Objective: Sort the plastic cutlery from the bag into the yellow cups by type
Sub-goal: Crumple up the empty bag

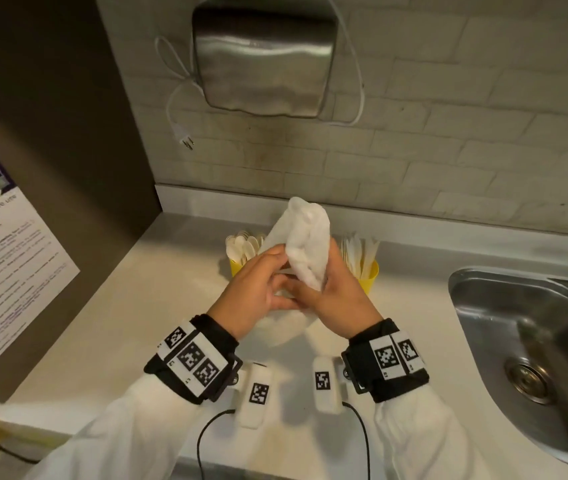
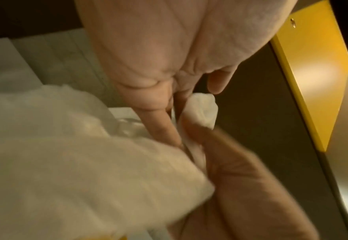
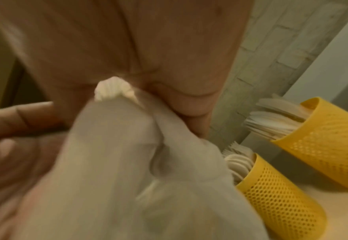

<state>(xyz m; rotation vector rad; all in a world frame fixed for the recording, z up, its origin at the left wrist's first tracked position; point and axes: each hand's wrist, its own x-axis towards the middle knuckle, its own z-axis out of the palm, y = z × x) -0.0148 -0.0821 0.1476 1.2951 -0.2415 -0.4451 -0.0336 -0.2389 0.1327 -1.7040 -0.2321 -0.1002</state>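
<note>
Both hands (image 1: 296,289) hide bag (image 1: 305,244) mouth

bag (image 1: 305,244) before 2 cups (image 1: 370,277)

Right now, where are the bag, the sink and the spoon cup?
bag (image 1: 305,237): head view, on its white bunched upper part.
sink (image 1: 476,282): head view, on its steel left rim.
spoon cup (image 1: 236,268): head view, on its yellow wall below the spoons.
</note>
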